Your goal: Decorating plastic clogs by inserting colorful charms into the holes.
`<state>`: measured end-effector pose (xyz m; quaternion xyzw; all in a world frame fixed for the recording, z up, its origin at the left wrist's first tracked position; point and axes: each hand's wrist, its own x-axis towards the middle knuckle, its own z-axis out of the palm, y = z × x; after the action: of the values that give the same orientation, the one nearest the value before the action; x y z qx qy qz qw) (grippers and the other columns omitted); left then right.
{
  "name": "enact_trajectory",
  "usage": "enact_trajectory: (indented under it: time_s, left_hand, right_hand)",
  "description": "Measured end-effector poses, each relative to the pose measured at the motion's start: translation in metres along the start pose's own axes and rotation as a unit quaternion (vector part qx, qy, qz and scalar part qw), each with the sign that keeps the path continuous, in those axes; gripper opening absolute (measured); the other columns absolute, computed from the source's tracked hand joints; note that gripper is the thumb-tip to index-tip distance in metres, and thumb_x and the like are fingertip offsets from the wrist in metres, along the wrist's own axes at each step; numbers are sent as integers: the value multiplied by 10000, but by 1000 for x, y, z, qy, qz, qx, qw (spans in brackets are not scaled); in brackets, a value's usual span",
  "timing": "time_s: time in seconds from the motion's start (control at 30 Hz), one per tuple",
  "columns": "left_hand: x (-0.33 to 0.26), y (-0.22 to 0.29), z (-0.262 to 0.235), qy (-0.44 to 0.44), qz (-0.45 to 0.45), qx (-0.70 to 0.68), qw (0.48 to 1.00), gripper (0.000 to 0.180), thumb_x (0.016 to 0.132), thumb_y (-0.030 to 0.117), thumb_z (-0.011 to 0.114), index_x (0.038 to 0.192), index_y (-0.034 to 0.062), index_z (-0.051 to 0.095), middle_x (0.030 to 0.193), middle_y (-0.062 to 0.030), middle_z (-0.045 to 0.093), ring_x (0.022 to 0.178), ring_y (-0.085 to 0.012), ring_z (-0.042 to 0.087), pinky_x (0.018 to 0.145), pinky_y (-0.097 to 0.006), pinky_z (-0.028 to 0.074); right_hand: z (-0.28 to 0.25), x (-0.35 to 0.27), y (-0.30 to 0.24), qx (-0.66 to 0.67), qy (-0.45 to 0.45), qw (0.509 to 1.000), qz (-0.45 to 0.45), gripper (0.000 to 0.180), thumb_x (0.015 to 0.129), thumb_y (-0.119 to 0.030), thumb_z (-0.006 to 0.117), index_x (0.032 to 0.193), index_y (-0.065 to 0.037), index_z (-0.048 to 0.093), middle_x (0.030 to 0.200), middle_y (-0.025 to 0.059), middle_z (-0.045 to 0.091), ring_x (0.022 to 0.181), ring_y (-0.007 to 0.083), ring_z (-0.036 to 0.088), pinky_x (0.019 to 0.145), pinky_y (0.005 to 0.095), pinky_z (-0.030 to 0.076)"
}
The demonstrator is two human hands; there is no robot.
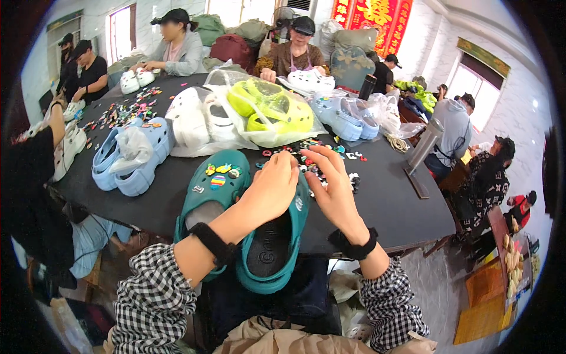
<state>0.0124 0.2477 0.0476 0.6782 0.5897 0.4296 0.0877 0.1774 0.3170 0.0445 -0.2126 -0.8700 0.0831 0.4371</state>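
Head view: jutting over the near edge of the tabletop (386,209), a teal foam clog (271,251), likely light, springy and best held by its heel rim (268,285), is overhung by a bent-fingered left hand (271,184), any pinch unclear, and flanked by a loosely spread right hand (333,192).

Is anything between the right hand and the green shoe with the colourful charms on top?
Yes! The left hand is in between, over the front of the plainer green shoe. That shoe also lies between the right hand and the decorated green shoe. Nothing covers the colourful charms themselves.
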Motion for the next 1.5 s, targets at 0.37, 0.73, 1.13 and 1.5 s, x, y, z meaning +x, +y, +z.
enact_trajectory:
  time_s: [0.37,0.73,1.13,1.5]
  left_hand:
    - [-24,-10,-123,-88,-45,-173,980,342,949,46,520,1281,-23,566,1269,-109,608,1192,-203,572,1026,-333,442]
    - [-71,-49,-118,-91,16,75,993,546,973,225,602,1425,-31,435,1448,-222,462,1377,-330,423,1154,-373,325]
    - [-84,-58,-123,-125,52,38,990,569,975,209,603,1455,-25,406,1554,-208,348,1452,-335,323,1190,-381,266]
    - [-89,-67,-114,-70,48,56,995,515,944,55,556,1439,-10,429,1518,-213,406,1421,-350,375,1169,-385,310]
  right_hand:
    - [18,15,-34,46,-198,976,-74,346,904,-176,645,1211,-18,620,1185,158,617,1182,333,536,1010,447,427]
    - [34,39,-71,-30,-289,941,-176,564,855,-227,578,1335,63,513,1242,213,573,1171,374,566,1029,499,403]
    - [60,23,-83,-127,-139,967,-175,252,806,-110,616,1046,-32,615,896,78,596,851,249,648,735,382,519]
    - [63,25,-84,-210,-102,939,-251,78,778,-141,615,831,-112,566,791,29,547,767,193,592,702,344,444]
